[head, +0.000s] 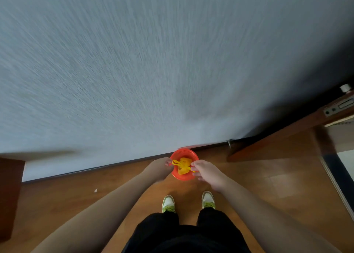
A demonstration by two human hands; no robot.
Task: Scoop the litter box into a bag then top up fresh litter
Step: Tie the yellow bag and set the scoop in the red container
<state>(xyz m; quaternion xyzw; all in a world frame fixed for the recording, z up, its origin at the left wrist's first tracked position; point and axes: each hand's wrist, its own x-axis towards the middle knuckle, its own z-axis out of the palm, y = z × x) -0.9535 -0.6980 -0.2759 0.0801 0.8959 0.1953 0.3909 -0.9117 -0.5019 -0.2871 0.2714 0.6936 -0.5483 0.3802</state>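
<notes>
Against the wall [134, 61], 1 red basket [193, 155] holds 1 yellow bag [183, 169]. The left hand [160, 167] and right hand [207, 171] each pinch 1 bag handle; 2 shoes [168, 203] stand behind.

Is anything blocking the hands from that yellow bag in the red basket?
Nothing visible does. The left hand and right hand are already at the yellow bag, each pinching a handle loop above the red basket by the wall.

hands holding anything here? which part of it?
Yes. The yellow bag sits in the red basket, and each hand pinches one of its handle loops: the left hand the left loop, the right hand the right loop.
</notes>
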